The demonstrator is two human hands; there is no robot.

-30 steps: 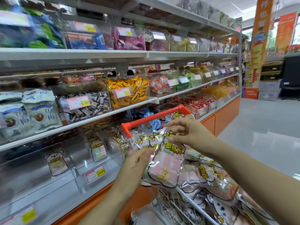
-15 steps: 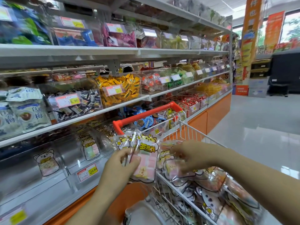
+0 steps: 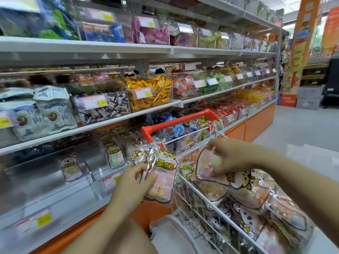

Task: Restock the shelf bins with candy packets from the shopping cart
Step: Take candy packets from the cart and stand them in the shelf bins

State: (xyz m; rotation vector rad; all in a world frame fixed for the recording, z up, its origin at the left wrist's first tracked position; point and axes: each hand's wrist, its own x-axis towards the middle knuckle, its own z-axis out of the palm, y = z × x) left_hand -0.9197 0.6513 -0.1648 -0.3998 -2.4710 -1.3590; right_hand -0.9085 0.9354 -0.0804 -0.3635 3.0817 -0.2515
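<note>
Shelving (image 3: 86, 50) w/ rows of clear candy bins fills the left side. Wire shopping cart (image 3: 194, 204), red handle (image 3: 179, 120), stands just beside it on the right, heaped w/ candy packets (image 3: 256, 198). Lowest shelf bins (image 3: 45, 182) nearly bare; one bear-print packet (image 3: 70, 166) leans inside, another in the next bin over. Left hand (image 3: 135, 180): fingers curled round a small bunch of packets (image 3: 163, 178), held upright just outside the cart's left rim, in front of the low bins. Right hand (image 3: 231, 156): inside the cart nr the handle, fingers curled, pinching a top packet (image 3: 207, 167) on the pile.
</note>
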